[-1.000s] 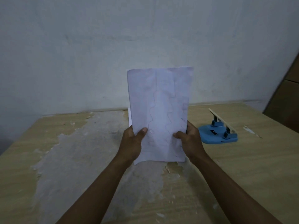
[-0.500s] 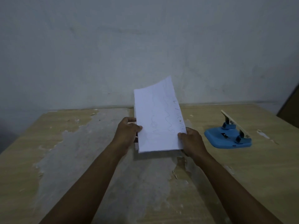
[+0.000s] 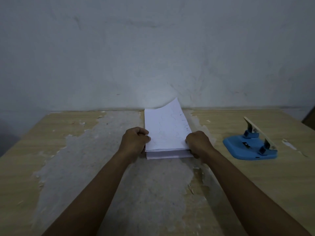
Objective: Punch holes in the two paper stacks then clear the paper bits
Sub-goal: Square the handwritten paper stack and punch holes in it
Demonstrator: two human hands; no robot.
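while left hand and right hand pinch the paper stack, blue hole punch sits apart

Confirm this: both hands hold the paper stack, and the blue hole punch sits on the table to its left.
Wrong side: the head view shows the blue hole punch to the right of the paper stack. The left hand and right hand do hold the stack.

Wall: pale, stained plaster is rising behind the counter's far edge.
Counter: light wood-grain surface is peeling across a wide grey worn patch through the middle.
Right edge: a dark brown panel is showing.
Light: dim bluish light is falling evenly.
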